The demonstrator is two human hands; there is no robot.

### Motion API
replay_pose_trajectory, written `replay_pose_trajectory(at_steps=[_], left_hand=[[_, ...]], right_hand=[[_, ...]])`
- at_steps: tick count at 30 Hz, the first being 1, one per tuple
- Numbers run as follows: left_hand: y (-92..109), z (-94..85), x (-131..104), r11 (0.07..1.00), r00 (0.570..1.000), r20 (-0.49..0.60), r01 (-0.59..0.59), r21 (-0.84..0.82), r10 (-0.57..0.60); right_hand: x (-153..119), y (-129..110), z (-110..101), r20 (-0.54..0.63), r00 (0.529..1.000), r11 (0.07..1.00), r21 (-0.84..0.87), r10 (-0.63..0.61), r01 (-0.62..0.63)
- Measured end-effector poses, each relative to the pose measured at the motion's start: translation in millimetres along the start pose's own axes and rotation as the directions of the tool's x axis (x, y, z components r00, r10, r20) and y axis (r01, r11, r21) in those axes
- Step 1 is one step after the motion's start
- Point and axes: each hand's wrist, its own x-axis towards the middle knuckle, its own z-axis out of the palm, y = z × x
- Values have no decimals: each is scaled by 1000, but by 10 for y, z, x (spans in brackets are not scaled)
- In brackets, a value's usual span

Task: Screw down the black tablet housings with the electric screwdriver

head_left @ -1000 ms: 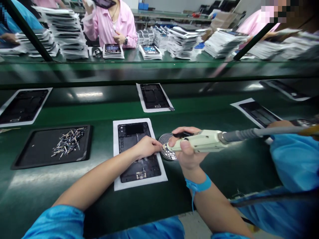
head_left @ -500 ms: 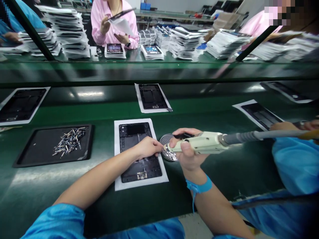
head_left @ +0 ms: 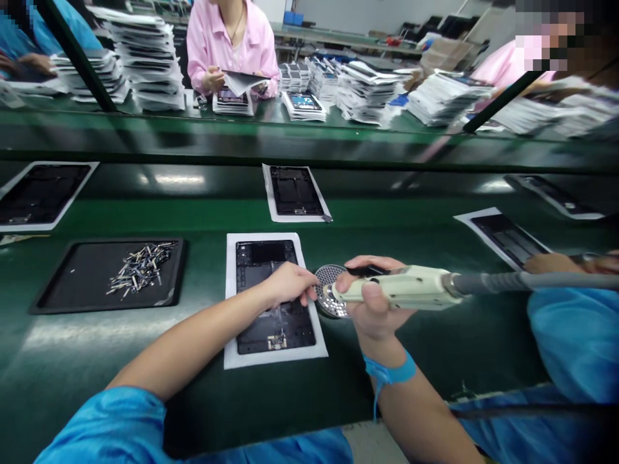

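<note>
My right hand (head_left: 374, 303) is wrapped round a pale green electric screwdriver (head_left: 420, 288), which lies nearly level with its tip toward the left; a black object shows along the top of the grip. Beneath the tip is a round metal dish (head_left: 333, 309) with a perforated surface. My left hand (head_left: 293, 283) reaches over the black tablet housing (head_left: 251, 335), its fingers pinched at the dish's left edge; what they hold, if anything, is too small to name. White sheeting (head_left: 232, 309) lies under the housing.
A black tray (head_left: 72, 283) holds a heap of small metal parts (head_left: 140, 267) at left. More housings lie behind, one at the centre (head_left: 294, 190). Across a ledge, a person in pink (head_left: 232, 45) handles a panel beside stacks. A co-worker's hand (head_left: 556, 264) is at right.
The screwdriver and my right hand have shifted slightly right, away from my left fingertips. The person in pink has lowered the panel. The camera view has shifted a little.
</note>
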Motion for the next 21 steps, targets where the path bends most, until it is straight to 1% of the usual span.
replay_pose_trajectory(at_steps=[2,3,5,9,13,15,17,18,20,21], left_hand=[[47,-40,-7,999,999,-46,-26,-23,25],[67,-61,-14,999,998,-51,-26,-27,25],[88,-94,-34,1000,1000,-19,-3,-19,3],[61,-102,-58,999,995,83,53,-5,-52],[11,-66,-43,994,992,84,103,-44,-99],[-12,-55,-26,993,991,75,110,-32,-108],[-37,-62,-5,997,995,59,76,27,-77],[-49,-75,6,996,998,41,40,75,-44],[-67,-119,29,973,997,-19,-65,220,71],[-72,-148,39,942,988,-58,-121,313,146]], right_hand=[[-6,-22,30,2,1000,1000,26,-4,4],[-10,-32,47,10,1000,999,35,-5,5],[-14,-43,75,19,1000,999,41,-17,16],[0,-31,96,-20,998,997,53,-56,57],[0,12,89,-16,999,999,29,-41,42],[-7,26,87,-5,1000,1000,0,-21,21],[-11,27,87,-10,1000,1000,-19,-11,11],[-13,24,87,-17,1000,1000,-18,-7,7],[-23,17,86,-20,1000,1000,1,17,-17],[-34,18,86,-13,999,999,16,37,-37]])
